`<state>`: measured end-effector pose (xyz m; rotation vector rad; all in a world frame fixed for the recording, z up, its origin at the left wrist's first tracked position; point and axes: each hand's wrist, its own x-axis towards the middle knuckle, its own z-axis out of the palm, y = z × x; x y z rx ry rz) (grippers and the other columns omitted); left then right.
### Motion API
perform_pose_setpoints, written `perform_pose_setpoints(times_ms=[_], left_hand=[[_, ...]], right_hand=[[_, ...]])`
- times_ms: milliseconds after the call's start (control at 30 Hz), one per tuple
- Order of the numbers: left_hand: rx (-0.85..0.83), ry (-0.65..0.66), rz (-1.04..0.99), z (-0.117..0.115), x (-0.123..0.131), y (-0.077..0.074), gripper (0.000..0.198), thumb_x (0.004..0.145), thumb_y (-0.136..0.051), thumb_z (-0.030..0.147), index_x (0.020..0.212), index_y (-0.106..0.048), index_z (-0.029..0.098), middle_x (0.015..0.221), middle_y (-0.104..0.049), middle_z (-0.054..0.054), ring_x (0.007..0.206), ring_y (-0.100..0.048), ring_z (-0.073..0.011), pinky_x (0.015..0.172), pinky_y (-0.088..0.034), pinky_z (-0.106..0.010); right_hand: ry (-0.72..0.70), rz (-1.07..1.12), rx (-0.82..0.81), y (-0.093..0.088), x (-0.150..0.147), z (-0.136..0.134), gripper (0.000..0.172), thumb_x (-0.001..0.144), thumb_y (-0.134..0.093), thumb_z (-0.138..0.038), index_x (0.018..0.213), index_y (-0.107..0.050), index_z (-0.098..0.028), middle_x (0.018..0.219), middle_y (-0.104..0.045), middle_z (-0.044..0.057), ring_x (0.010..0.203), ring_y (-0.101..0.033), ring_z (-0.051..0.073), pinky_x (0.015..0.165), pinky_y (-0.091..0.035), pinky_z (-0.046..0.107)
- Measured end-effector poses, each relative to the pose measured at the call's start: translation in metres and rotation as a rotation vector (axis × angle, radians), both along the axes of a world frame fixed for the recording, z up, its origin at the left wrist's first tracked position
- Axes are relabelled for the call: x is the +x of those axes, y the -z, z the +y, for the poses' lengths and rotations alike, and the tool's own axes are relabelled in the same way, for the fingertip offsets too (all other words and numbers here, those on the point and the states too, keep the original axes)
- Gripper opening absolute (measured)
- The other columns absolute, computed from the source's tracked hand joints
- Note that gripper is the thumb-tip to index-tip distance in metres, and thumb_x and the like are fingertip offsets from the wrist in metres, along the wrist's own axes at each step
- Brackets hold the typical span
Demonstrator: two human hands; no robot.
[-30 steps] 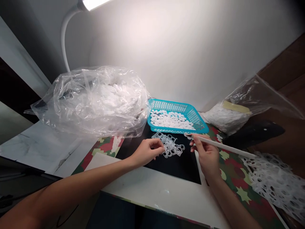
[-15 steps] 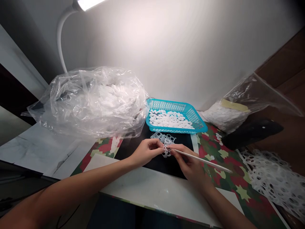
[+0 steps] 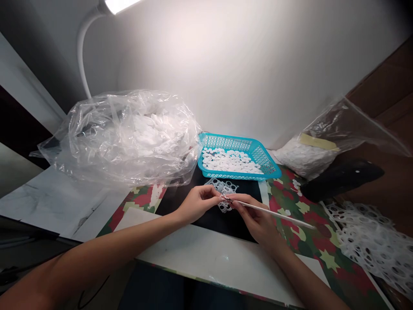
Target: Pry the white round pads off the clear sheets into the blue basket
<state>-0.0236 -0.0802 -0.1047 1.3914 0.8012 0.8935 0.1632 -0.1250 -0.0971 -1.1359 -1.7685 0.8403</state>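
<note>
**Left hand (image 3: 200, 203) and right hand (image 3: 257, 219) work at a white plastic ring lattice (image 3: 223, 193) — just in front of the teal basket (image 3: 226, 140).**
Left fingers (image 3: 214, 194) are pinching the lattice; right fingers (image 3: 239, 206) pinch a thin white stick (image 3: 274, 212) — its tip is at the lattice.

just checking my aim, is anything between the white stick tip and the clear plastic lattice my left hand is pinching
Nothing visible stands between them: the white stick in your right hand appears to have its tip already at the clear plastic lattice, right by your left hand.

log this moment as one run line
left hand: fingertips at plastic ring mesh | right hand: holds thin white stick | nearby: blue basket of white discs
</note>
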Motion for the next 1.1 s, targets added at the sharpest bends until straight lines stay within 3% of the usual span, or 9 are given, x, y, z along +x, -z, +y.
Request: perform_pose_setpoints(times_ms=[233, 533, 700, 900, 1100], left_hand=[[0.0, 0.015, 0.019, -0.002, 0.001, 0.002, 0.016, 0.077, -0.062, 0.029, 0.073, -0.061, 0.013, 0.079, -0.065, -0.003, 0.077, -0.059, -0.0145, 0.072, -0.043, -0.026], [-0.019, -0.027, 0.02, 0.001, 0.001, -0.004, 0.015, 0.075, -0.06, 0.025, 0.066, -0.057, 0.014, 0.071, -0.063, -0.001, 0.075, -0.059, -0.0141, 0.072, -0.043, -0.025], [-0.031, -0.06, 0.004, 0.004, -0.002, -0.001, 0.014, 0.074, -0.057, 0.022, 0.062, -0.053, 0.015, 0.071, -0.064, -0.001, 0.076, -0.06, -0.0138, 0.075, -0.044, -0.025], [0.053, -0.094, 0.05, 0.004, -0.002, -0.001, 0.016, 0.074, -0.058, 0.023, 0.062, -0.051, 0.016, 0.068, -0.061, 0.0, 0.069, -0.058, -0.0128, 0.066, -0.042, -0.023], [0.177, -0.161, 0.092, 0.008, -0.009, -0.005, 0.013, 0.077, -0.056, 0.025, 0.068, -0.055, 0.015, 0.069, -0.058, 0.001, 0.067, -0.052, -0.0113, 0.062, -0.039, -0.023]], right_hand=[[0.109, 0.109, -0.068, 0.004, -0.001, 0.004, 0.017, 0.088, -0.054, -0.033, 0.097, -0.065, -0.024, 0.09, -0.066, 0.003, 0.082, -0.065, 0.017, 0.076, -0.056, 0.03], [0.256, 0.634, -0.326, 0.007, 0.013, 0.026, 0.024, 0.071, -0.072, -0.04, 0.081, -0.064, -0.02, 0.084, -0.066, 0.0, 0.077, -0.067, 0.013, 0.075, -0.059, 0.024], [0.445, 0.776, -0.186, 0.006, 0.043, 0.04, 0.026, 0.064, -0.078, -0.038, 0.08, -0.064, -0.022, 0.085, -0.067, -0.002, 0.082, -0.068, 0.014, 0.078, -0.06, 0.026], [0.497, 0.637, 0.081, -0.003, 0.056, 0.057, 0.024, 0.075, -0.069, -0.04, 0.086, -0.062, -0.02, 0.089, -0.066, 0.001, 0.086, -0.068, 0.017, 0.082, -0.057, 0.034], [0.498, 0.271, 0.196, -0.011, 0.054, 0.083, 0.03, 0.078, -0.065, -0.042, 0.093, -0.067, -0.017, 0.1, -0.069, 0.007, 0.094, -0.065, 0.022, 0.091, -0.051, 0.04]])
